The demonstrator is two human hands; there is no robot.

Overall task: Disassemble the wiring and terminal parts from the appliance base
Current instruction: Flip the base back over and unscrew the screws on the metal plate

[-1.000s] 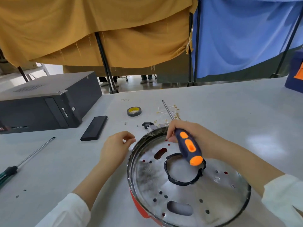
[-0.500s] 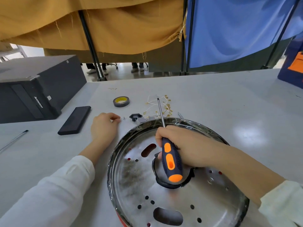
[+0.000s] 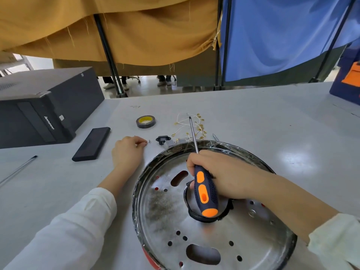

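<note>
Behind the grey table (image 3: 253,114) hang a mustard curtain (image 3: 116,32) and a blue curtain (image 3: 282,32) on black poles; under their hems only the shoes and lower legs of some people are visible, the rest is hidden. On the table, near the person, lies the round metal appliance base (image 3: 165,215) with holes and slots; its near edge is cut off by the frame, and only a small strip of red shell shows below the rim. The right hand (image 3: 224,176) rests over the base with the fingers curled around a screwdriver (image 3: 204,191) with a dark blue and orange handle; the shaft points away, toward the wires, and its tip is over them. This hand covers part of a black ring (image 3: 190,211) in the middle of the base. Just beyond the far rim lie the loose white wires with brass terminals (image 3: 196,125), a black socket part (image 3: 162,138) and a grey piece that is half hidden by the rim. The left hand (image 3: 126,152) rests on the table left of the base, fingers curled with the tips close to a tiny screw (image 3: 149,141); whether they pinch anything I cannot tell. Further left are a roll of black tape (image 3: 145,121), a black phone (image 3: 91,144), a black computer case (image 3: 39,106) cut off at the left edge, and a second screwdriver shaft (image 3: 19,169) whose handle is out of view.
</note>
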